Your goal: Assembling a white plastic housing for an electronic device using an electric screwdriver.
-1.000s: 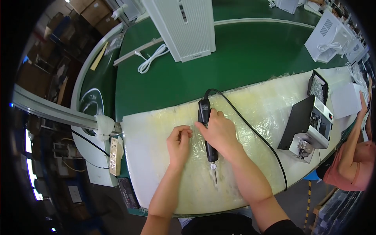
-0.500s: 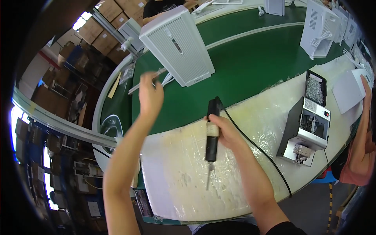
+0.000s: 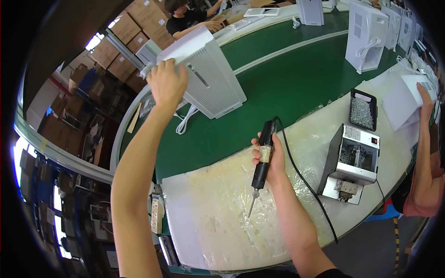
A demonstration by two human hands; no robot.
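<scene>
My left hand [image 3: 168,84] is raised against the upper left side of a tall white ribbed appliance housing [image 3: 215,78], its fingers stretched and apart. Whether it bears any of the housing's weight, I cannot tell. The housing stands on the green conveyor belt, with a bundled white cord [image 3: 186,121] by its lower left. Over the padded bench, my right hand [image 3: 274,160] is wrapped round a black electric screwdriver [image 3: 262,169] with a pale taped band. Its thin bit [image 3: 251,207] points down toward the bench, and a black cable [image 3: 296,167] runs from its upper end.
A metal screw feeder [image 3: 354,160] and a black tray of screws [image 3: 363,110] occupy the bench's right side. Beyond them, a co-worker's hand [image 3: 425,96] touches a white panel [image 3: 402,104]. More white housings [image 3: 366,34] stand at the far right. Another person [image 3: 187,21] works across the belt.
My left hand has moved up and leftward onto the housing's side. In my right hand the screwdriver has tilted, its top swinging right. The whole view has shifted a little.
</scene>
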